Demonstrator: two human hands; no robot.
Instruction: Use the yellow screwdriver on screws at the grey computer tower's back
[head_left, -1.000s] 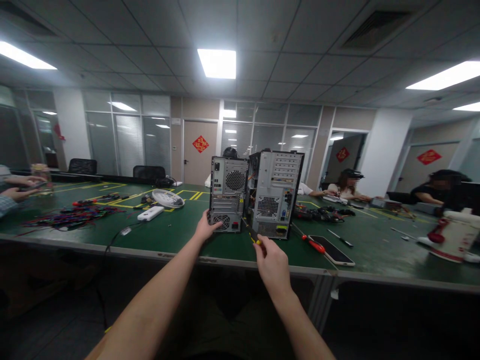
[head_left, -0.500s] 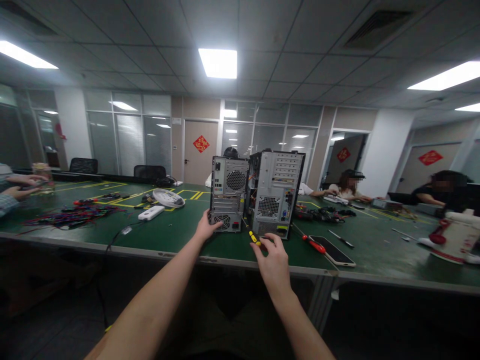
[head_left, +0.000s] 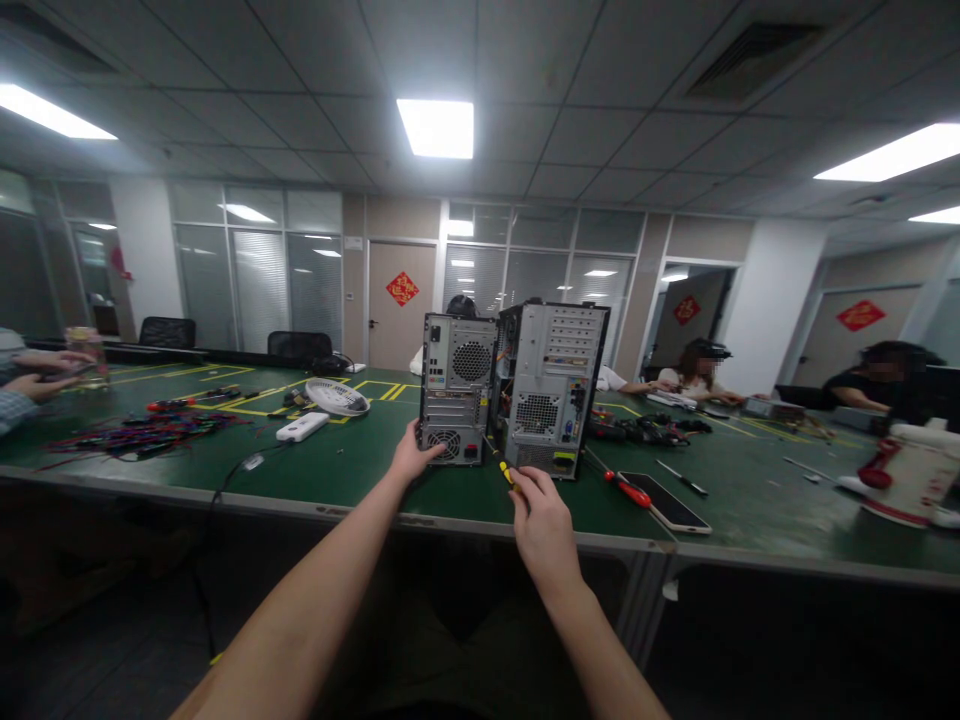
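Two opened computer towers stand upright side by side, rear panels facing me. My left hand (head_left: 417,453) grips the lower left corner of the left computer tower (head_left: 455,385), thumb against its rear panel by the fan grille and fingers along its side. My right hand (head_left: 543,508) is closed around the handle of a yellow-and-black screwdriver (head_left: 507,472). The screwdriver's shaft points up and left, toward the gap between the left tower and the right computer tower (head_left: 536,350). Whether its tip touches a screw cannot be made out.
Right of the towers lie a red screwdriver (head_left: 628,489), a phone (head_left: 666,502) and a white jug (head_left: 911,470). Leftward are a power strip (head_left: 302,427), a white basket (head_left: 337,396) and tangled wires (head_left: 150,430). Other people sit around the table (head_left: 360,480).
My right hand's fingers have closed further around the screwdriver handle, covering more of it. My left hand and both towers stay in place.
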